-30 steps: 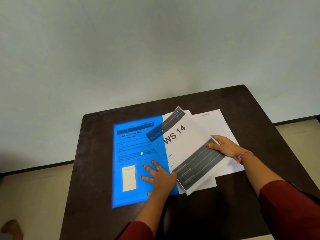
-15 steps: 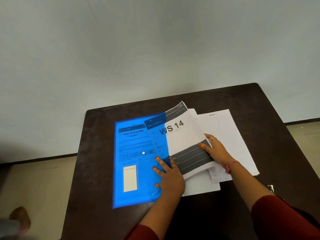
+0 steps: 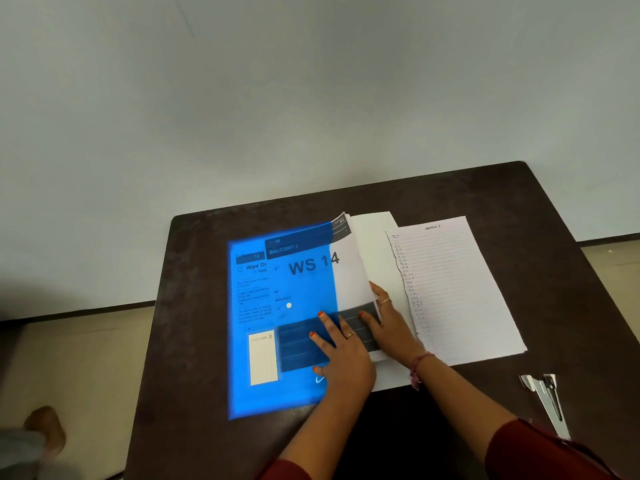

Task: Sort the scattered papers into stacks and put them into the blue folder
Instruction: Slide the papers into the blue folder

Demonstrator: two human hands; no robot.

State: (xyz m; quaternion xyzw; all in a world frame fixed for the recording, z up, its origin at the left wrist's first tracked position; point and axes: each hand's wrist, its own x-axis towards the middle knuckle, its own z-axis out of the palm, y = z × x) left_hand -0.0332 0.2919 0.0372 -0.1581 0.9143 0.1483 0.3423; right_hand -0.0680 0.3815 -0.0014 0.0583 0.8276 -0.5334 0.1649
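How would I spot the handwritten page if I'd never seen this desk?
Start at the dark table. Look right of the blue folder. The lined sheet lies outermost, alone in bearing handwriting.

1 head-worn camera looks forward and down, close over the dark table (image 3: 485, 188), seemingly from its near edge; a pale wall (image 3: 277, 98) fills the upper half.
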